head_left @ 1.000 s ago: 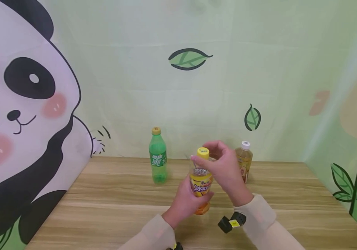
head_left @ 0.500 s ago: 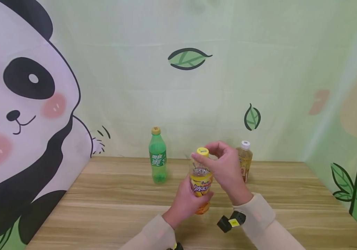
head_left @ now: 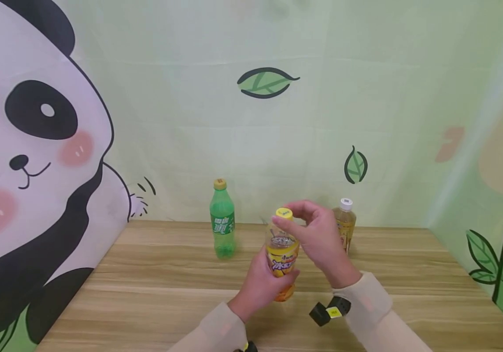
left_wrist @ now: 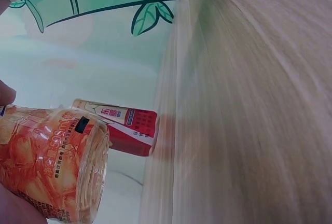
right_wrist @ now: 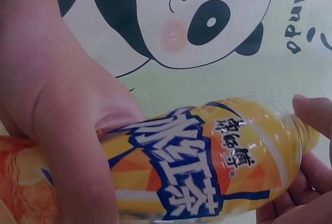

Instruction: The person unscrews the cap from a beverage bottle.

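Note:
My left hand (head_left: 261, 282) grips the lower body of a yellow-and-orange iced tea bottle (head_left: 283, 253), its thumb across the front. The bottle stands nearly upright, and its base (left_wrist: 93, 172) hangs apart from the tabletop in the left wrist view. At the top, my right hand (head_left: 319, 240) pinches the yellow cap (head_left: 284, 213) between thumb and fingers. The right wrist view shows the bottle's label (right_wrist: 187, 172) between both hands, with the right thumb (right_wrist: 314, 112) at the neck. Some of the right fingers are hidden behind the cap.
A green soda bottle (head_left: 222, 222) with a yellow cap stands on the wooden table (head_left: 154, 278) to the left. Partly behind my right hand is a white-capped brown drink bottle (head_left: 347, 225). A panda-printed cloth (head_left: 181, 122) hangs behind the table.
The right hand turns slightly about the cap, its wrist shifting a little to the right. The bottle's top has moved slightly left; the left hand keeps its grip.

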A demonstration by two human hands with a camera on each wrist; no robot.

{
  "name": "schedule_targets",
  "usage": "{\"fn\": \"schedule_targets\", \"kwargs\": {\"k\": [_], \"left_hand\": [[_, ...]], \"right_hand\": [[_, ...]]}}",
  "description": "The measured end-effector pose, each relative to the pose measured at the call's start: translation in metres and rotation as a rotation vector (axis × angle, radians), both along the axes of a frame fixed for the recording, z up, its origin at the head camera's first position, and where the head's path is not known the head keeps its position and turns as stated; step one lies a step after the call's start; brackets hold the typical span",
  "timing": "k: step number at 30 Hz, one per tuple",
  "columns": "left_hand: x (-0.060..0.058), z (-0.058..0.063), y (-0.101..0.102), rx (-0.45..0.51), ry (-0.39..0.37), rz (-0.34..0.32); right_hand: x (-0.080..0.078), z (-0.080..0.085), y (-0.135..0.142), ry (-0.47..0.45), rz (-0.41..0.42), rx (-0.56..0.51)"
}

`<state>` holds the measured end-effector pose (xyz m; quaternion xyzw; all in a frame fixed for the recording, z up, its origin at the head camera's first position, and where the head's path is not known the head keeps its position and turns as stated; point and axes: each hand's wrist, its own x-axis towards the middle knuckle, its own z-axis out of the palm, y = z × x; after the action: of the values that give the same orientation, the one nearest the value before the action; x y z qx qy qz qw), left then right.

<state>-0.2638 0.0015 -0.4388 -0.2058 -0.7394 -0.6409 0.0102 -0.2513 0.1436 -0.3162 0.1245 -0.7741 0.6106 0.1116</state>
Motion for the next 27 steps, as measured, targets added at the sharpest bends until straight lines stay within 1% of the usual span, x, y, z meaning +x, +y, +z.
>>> {"fn": "schedule_targets", "kwargs": {"k": [6,11,16,20,24,27], "left_hand": [[0.001,0.001,-0.001,0.003,0.007,-0.005],[-0.001,-0.001,-0.002,0.003,0.015,-0.015],[-0.002,-0.002,-0.001,-0.007,0.026,-0.003],[-0.001,-0.001,0.0,0.004,0.022,-0.002],[0.0,0.001,0.0,0.021,-0.003,-0.005],[0.0,0.002,0.0,0.02,-0.008,-0.004]], "right_hand": [[-0.004,-0.002,0.006,0.021,0.094,0.017],[-0.007,-0.001,0.01,0.018,0.156,0.055],[-0.008,0.001,0.012,0.016,0.215,0.072],[-0.008,0.001,0.012,0.013,0.219,0.069],[-0.007,0.0,0.01,-0.005,0.192,0.047],[-0.005,0.0,0.007,-0.021,0.166,0.024]]}}
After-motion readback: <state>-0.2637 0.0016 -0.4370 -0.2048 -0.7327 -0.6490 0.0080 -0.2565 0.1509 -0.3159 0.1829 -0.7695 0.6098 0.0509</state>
